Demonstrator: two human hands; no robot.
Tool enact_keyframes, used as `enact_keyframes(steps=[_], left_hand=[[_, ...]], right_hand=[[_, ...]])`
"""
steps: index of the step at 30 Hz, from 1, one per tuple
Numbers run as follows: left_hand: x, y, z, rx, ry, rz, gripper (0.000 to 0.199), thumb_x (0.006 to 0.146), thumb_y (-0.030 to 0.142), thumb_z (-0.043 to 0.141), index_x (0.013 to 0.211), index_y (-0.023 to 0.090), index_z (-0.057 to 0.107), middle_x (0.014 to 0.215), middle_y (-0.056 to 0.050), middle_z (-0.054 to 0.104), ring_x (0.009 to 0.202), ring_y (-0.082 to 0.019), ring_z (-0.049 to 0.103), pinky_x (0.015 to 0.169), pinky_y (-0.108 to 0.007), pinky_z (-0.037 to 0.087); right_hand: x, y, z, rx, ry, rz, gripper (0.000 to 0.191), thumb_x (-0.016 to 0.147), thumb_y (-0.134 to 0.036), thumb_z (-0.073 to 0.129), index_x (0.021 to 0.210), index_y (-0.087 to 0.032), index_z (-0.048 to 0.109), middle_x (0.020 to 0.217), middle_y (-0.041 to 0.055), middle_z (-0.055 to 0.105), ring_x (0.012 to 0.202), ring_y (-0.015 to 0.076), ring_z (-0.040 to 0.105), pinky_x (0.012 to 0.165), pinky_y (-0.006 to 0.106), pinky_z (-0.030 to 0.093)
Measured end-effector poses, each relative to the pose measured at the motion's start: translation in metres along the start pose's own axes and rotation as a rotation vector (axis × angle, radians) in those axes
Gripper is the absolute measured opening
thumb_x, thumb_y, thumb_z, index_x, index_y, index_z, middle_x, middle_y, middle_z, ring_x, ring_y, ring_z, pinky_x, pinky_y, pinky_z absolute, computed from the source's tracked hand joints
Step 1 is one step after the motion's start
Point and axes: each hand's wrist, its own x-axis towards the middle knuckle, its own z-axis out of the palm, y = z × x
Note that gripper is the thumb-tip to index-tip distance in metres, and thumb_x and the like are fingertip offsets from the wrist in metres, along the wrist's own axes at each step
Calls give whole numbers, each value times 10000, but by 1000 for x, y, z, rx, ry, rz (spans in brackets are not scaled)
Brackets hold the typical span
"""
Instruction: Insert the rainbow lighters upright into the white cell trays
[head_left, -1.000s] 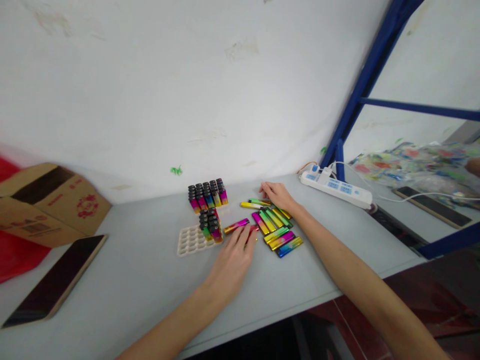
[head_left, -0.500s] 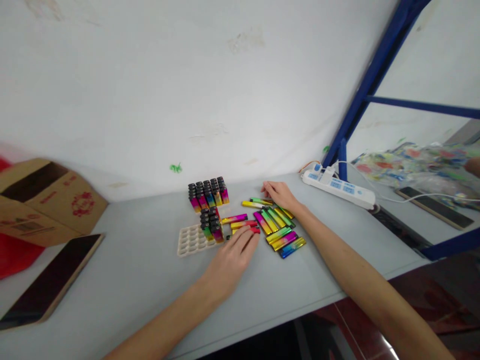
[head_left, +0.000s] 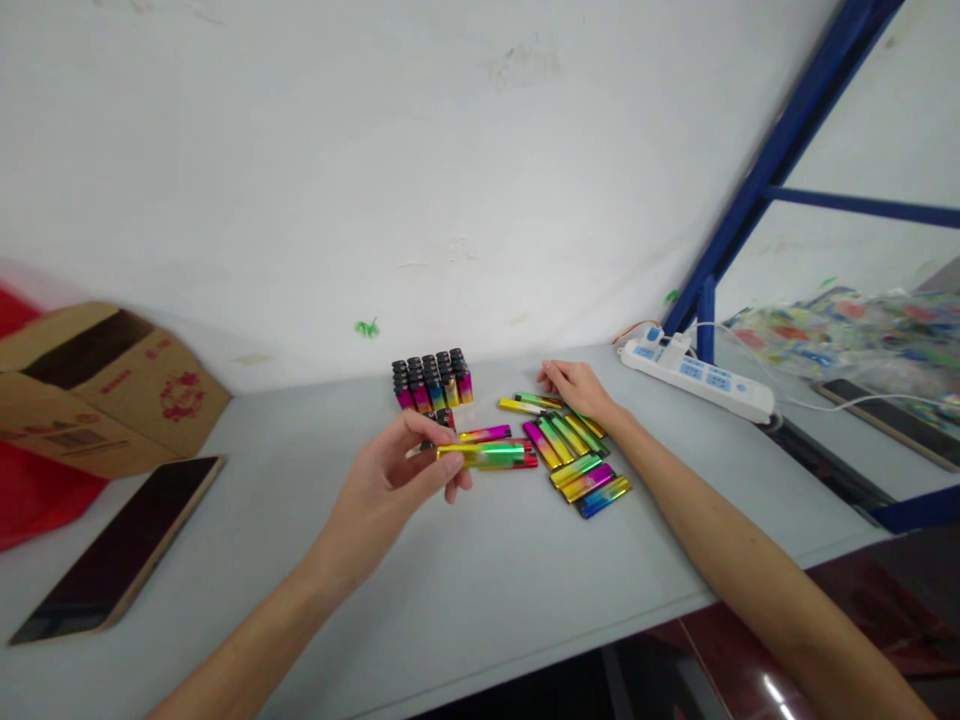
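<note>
My left hand (head_left: 405, 465) pinches a yellow-green lighter (head_left: 491, 456) by one end, level above the table. Behind my fingers the white holed tray and the black-topped lighters near it are mostly hidden. A block of upright lighters (head_left: 433, 385) with black tops stands by the wall. Loose shiny lighters (head_left: 566, 440) lie on the table to the right of the held one, some side by side. My right hand (head_left: 576, 388) rests on the table at the far edge of these loose lighters, its fingers curled; whether anything is under them is hidden.
A cardboard box (head_left: 150, 400) and a dark phone (head_left: 120, 545) are at the left. At the right lie a white power strip (head_left: 697, 377) with cables, a blue metal frame (head_left: 757, 180), a second phone (head_left: 892, 420) and a colourful plastic bag (head_left: 847, 335).
My left hand has risen from the loose lighters and moved left, now holding a yellow-green lighter. The view has shifted slightly; my right hand stays by the loose lighters.
</note>
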Motion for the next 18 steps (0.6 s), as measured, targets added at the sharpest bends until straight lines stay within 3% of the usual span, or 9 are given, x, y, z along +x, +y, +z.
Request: enact_keyframes(steps=[3, 6, 8, 12, 18], left_hand=[[1, -7, -12, -238, -24, -92, 220, 841, 255, 823, 956, 182, 650, 886, -31, 740, 810, -173, 717, 787, -308, 580], [2, -17, -22, -397, -54, -185, 440, 817, 196, 829, 1237, 199, 698, 1048, -70, 764, 888, -181, 739, 883, -324, 601], [3, -21, -28, -469, -48, -211, 532, 809, 177, 822, 1325, 193, 689, 1107, -90, 768, 887, -172, 744, 898, -306, 613], [1, -17, -38, -524, 14, -234, 512, 779, 150, 818, 1283, 187, 733, 1116, -87, 780, 881, -170, 764, 898, -272, 633], [-2, -9, -55, -479, 62, -195, 642, 767, 138, 804, 1382, 254, 662, 1278, -103, 743, 1114, -250, 739, 978, -360, 619]], right_hand=[[0, -1, -1, -9, -3, 3, 661, 1066, -633, 306, 857, -177, 736, 745, 50, 748, 692, 191, 674, 708, 294, 477], [-1, -1, -2, -16, -9, 9, 665, 1059, -640, 318, 849, -174, 743, 734, 51, 744, 683, 192, 671, 693, 291, 472], [-1, -2, -2, -18, -11, 15, 665, 1057, -636, 323, 847, -169, 747, 725, 53, 741, 677, 192, 671, 682, 288, 470], [-2, -2, -2, -18, -9, 25, 649, 1058, -616, 337, 852, -163, 752, 734, 57, 744, 677, 194, 675, 680, 288, 476], [-2, -2, -1, -23, -12, 32, 649, 1057, -617, 337, 858, -165, 757, 740, 59, 751, 679, 198, 679, 683, 293, 490]])
